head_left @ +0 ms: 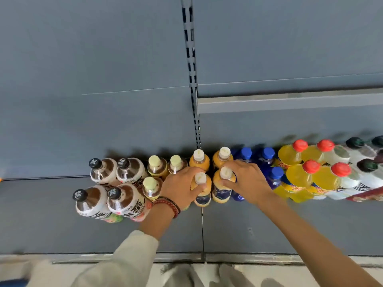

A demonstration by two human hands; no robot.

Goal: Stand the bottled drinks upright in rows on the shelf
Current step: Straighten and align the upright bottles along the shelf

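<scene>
Left bottle (204,198) | grasped in left grip (180,186) | right bottle (220,192) | grasped in right grip (247,180)

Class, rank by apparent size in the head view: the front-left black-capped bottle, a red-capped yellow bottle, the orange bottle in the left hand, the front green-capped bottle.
Black-capped bottle and red-capped yellow bottle: alike, too close to rank.
Then orange bottle, held by left hand.
Smallest: green-capped bottle.

Grey back panel (93,59) behind, split by a black slotted upright rail (191,59). Upper shelf board (290,104) fixed right of the rail. Pale floor (290,274) along the bottom, blurred blue object (12,283) at its left end.
</scene>
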